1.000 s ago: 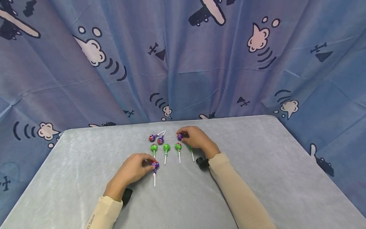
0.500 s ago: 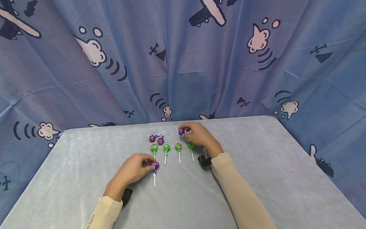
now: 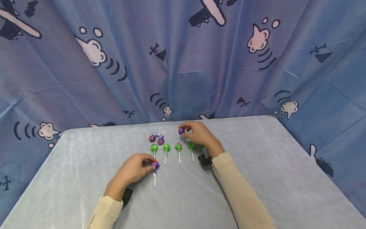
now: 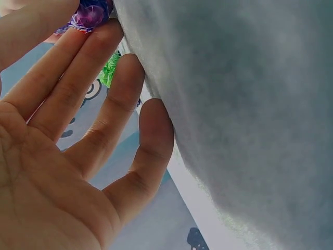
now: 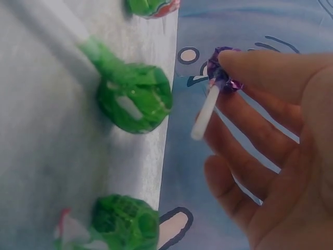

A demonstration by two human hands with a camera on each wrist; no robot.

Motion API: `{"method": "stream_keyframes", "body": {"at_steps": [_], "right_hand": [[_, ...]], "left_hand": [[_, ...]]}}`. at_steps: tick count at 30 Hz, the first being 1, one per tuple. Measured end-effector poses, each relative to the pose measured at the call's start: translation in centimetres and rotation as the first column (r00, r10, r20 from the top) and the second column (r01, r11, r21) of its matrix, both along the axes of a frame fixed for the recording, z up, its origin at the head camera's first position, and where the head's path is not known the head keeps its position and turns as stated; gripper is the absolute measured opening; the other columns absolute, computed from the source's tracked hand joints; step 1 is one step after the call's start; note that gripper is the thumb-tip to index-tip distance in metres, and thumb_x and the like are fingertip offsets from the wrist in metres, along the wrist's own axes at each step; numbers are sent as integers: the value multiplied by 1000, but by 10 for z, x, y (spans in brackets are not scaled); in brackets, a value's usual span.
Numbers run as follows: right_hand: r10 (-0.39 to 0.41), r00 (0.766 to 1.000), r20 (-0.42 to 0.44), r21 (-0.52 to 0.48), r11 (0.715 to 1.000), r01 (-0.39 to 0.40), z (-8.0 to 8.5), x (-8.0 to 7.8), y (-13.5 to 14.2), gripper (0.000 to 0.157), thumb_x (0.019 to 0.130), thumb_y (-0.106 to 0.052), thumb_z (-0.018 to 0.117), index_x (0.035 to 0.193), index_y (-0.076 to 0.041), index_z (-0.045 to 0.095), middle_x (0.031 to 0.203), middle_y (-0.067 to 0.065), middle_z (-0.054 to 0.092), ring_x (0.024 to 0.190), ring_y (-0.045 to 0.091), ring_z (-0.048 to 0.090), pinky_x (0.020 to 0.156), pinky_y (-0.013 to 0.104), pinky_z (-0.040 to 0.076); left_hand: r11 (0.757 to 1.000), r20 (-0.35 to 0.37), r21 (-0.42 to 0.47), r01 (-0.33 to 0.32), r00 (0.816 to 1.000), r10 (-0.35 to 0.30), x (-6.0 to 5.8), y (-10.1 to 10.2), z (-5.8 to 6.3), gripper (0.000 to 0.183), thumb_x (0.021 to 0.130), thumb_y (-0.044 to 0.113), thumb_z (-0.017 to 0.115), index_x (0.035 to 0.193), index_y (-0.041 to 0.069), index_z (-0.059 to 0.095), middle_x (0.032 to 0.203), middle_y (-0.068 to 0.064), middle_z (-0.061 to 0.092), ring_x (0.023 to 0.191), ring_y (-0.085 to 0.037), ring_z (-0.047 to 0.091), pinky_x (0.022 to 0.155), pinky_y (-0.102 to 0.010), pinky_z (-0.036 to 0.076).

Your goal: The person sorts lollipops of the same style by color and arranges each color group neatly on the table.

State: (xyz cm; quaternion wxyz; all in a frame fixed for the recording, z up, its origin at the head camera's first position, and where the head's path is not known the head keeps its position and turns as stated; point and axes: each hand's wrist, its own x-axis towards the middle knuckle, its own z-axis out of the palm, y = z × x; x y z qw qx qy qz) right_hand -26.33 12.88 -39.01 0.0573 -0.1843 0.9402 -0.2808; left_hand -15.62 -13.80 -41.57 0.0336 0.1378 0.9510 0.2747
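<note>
Head view: the person's left hand [image 3: 134,168] grasps a lollipop in purple wrapping [image 3: 155,165], thumb and fingertips pinching its round head, while the white stick runs out past the fingertips toward the person. Farther forward and to the right of that hand, the right hand [image 3: 198,133] pinches a second purple lollipop [image 3: 181,131]; from the right wrist, its short white stick shows below the thumb tip, in front of the other fingers. Between the two hands runs a row of green lollipops [image 3: 166,148], heads away from the person and sticks toward them. The leftmost lies just beyond the left fingertips, its stick pointing at the pinched candy; whether the two touch cannot be told. At the other end, one lies partly hidden by the right wrist. To the left of the right hand, beyond the green row, a loose pair of purple lollipops [image 3: 160,140] rests with the stick ends close together. A black wrist device [image 3: 204,160] sits under the right wrist, next to a cream sleeve [image 3: 237,187]. Under both hands spreads a pale grey tabletop [image 3: 71,178], and past them hangs a blue patterned curtain [image 3: 194,82].
</note>
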Motion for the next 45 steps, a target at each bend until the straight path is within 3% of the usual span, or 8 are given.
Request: {"method": "stream_keyframes", "body": {"at_steps": [21,45], "right_hand": [[61,998,33,-63,996,-59,11,20,-5,33,90,-19,73,123,-18,69,117,-1,71,113,22,63,99,44,49],[119,993,24,-35,992,-118,15,32,-16,31,90,-21,74,120,-20,70,112,-4,72,108,17,65,94,41,51]], "left_hand": [[1000,5,-12,2,1000,-2,-3,3,-2,15,85,17,77,100,21,77,96,5,72,88,-13,61,82,-37,49],[1000,0,-11,-2,1000,2,-1,2,-1,15,85,18,78,100,21,77,95,5,72,87,-12,61,80,-36,48]]}}
